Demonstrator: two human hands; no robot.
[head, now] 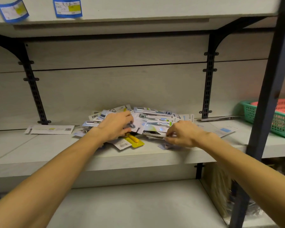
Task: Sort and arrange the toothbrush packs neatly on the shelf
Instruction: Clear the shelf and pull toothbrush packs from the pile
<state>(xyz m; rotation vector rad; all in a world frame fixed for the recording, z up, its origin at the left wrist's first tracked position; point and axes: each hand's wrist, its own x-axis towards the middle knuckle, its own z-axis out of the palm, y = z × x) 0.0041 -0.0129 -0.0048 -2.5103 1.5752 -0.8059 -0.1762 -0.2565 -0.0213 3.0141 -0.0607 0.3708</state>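
Both hands work a heap of toothbrush packs (148,119) at the middle of the shelf (39,150).

The left hand (115,127) lies on the heap's left side, fingers curled round packs beside a yellow pack (135,140) that reaches toward the front edge; the right hand (181,134) pinches a pack edge at the heap's front right. One loose pack (51,129) lies flat by the back wall toward the left end, with bare board in front of it. A green basket (276,122) sits at the right end, behind a dark upright post (266,96).
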